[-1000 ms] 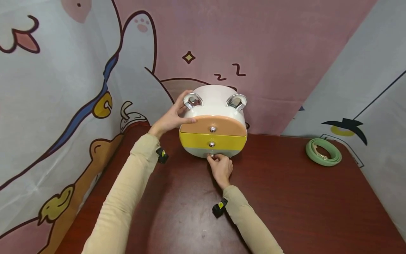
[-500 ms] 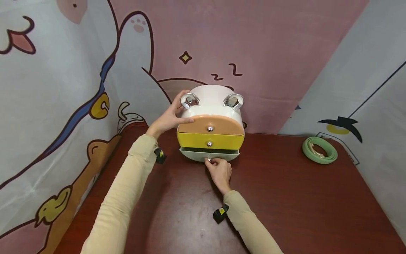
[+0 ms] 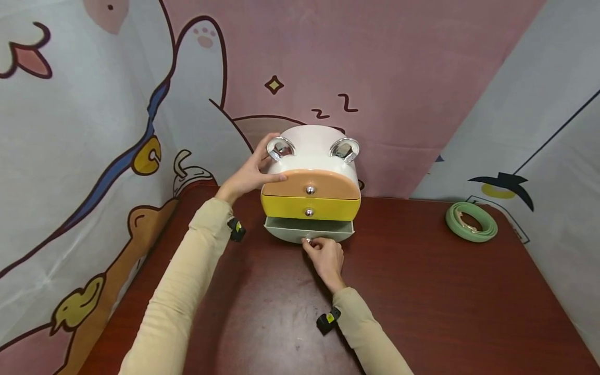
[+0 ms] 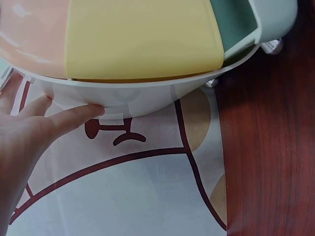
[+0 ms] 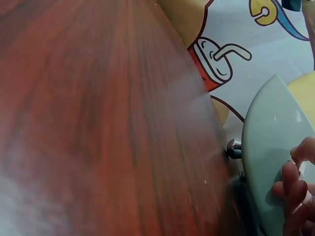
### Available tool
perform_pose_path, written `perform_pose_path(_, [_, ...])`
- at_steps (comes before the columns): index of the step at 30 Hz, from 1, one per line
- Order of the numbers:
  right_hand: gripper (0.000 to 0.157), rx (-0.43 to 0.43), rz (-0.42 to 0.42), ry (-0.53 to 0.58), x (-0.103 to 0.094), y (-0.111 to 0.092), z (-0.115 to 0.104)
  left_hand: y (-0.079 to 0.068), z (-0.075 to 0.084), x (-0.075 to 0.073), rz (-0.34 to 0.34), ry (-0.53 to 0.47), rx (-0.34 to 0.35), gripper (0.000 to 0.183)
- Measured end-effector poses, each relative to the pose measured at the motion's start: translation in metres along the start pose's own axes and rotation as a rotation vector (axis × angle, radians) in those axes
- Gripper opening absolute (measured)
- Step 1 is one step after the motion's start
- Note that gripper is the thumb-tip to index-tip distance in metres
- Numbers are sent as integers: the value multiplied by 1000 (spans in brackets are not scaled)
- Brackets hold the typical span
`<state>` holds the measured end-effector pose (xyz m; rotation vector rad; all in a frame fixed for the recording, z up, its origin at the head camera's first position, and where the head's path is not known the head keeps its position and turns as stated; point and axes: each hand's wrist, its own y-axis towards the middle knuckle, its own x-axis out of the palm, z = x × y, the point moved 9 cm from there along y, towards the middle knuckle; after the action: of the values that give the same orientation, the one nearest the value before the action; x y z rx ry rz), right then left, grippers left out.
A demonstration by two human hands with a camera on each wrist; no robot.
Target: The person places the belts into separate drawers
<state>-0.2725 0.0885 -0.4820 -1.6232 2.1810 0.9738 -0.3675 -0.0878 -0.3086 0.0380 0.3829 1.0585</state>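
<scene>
A small white drawer chest point(image 3: 313, 148) with silver ear-like rings stands at the back of the table, fronted by peach, yellow and pale green drawers. My left hand point(image 3: 250, 169) rests on its left side with thumb spread and fingers fairly straight. In the left wrist view, fingers point(image 4: 76, 116) touch the white side wall. My right hand point(image 3: 326, 259) pinches the silver knob of the bottom green drawer point(image 3: 286, 234), which is pulled partway out. In the right wrist view the curled fingers point(image 5: 291, 179) cover most of that knob. The peach drawer point(image 3: 328, 182) and yellow drawer point(image 3: 286, 207) are closed.
A rolled green belt point(image 3: 471, 222) with a gold-toned buckle lies at the table's back right. Behind the chest hangs a printed cartoon cloth point(image 3: 398, 78), which also runs down the left side. The reddish-brown table point(image 3: 422, 302) extends in front of the chest.
The bottom green drawer has come out toward me, with my right hand moving back on its knob. My left hand has stayed on the chest's side.
</scene>
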Motion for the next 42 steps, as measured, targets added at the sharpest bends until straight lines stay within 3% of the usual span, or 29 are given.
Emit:
perform_pose_path(16, [24,21,-52,-3,-3,-11,0,-1,-1,0,8,-2,-9,94])
perform_pose_path(42, [20,47,9,-78,-12,-26,-4,-1,-1,1,0,-22,-3,95])
